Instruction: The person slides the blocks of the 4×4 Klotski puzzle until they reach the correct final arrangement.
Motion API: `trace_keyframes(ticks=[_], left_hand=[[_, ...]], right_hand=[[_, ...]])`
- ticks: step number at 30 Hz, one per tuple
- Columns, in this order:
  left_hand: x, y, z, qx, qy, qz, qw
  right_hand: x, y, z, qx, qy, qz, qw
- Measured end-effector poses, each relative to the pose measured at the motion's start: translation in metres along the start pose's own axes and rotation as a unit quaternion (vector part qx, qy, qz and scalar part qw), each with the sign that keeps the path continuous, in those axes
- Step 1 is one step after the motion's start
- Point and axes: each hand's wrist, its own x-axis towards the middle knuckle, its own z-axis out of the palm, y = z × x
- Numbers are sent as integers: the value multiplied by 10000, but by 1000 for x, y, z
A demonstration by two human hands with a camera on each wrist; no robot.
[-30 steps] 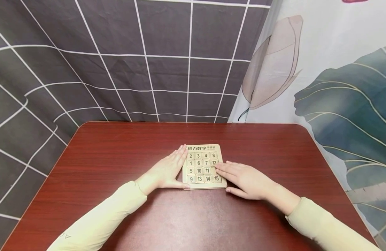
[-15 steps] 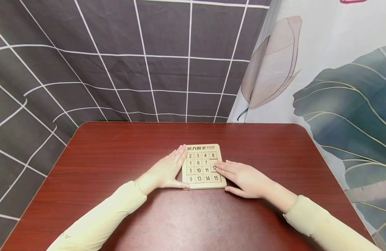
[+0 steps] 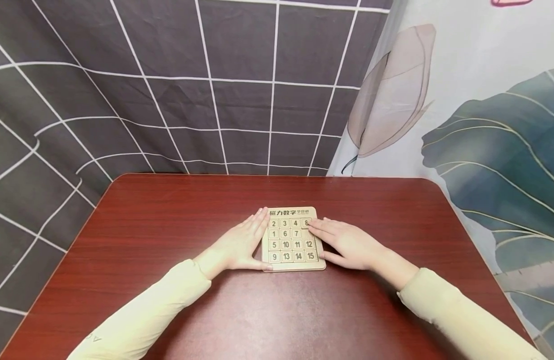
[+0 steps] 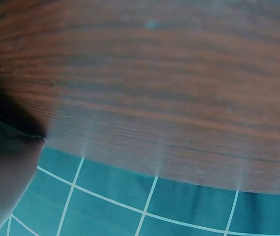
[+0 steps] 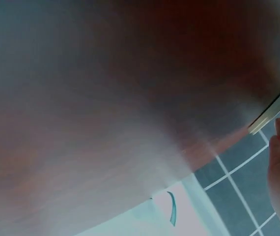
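A pale wooden sliding number puzzle (image 3: 295, 266) lies flat on the table, with Chinese lettering along its top. My left hand (image 3: 244, 245) rests against its left side, fingers straight along the edge and thumb at the lower left corner. The fingertips of my right hand (image 3: 351, 245) touch the number 8 tile (image 3: 304, 225) at the upper right, partly covering it. Below that tile is a vacant slot; the 12 tile (image 3: 309, 244) sits under the slot. In the right wrist view the puzzle's edge (image 5: 272, 113) shows beside my straight fingers.
The reddish-brown wooden table (image 3: 169, 210) has rounded far corners. A dark curtain (image 3: 241, 105) with a white grid hangs behind it, and a pale curtain (image 3: 466, 55) with large leaf prints hangs at the right.
The 12 tile has slid one slot toward me, leaving the gap below the 8. My right hand has moved up from the 12 to the 8. My left hand has stayed in place.
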Motion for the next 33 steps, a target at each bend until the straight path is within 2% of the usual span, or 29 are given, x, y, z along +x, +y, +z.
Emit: trace_keyframes(ticks=[6, 18, 26, 33], left_hand=[[1, 1, -1, 0, 5, 2, 10000], [1, -1, 3, 53, 19, -3, 10000], [-1, -1, 2, 22, 2, 17, 10000], [0, -1, 2, 18, -19, -27, 10000]], right_hand=[[11, 11, 3, -21, -81, 66, 9999], [-7, -7, 3, -183, -53, -205, 9996], [17, -1, 4, -104, 105, -212, 9997], [34, 1, 7, -191, 6, -381, 9991]])
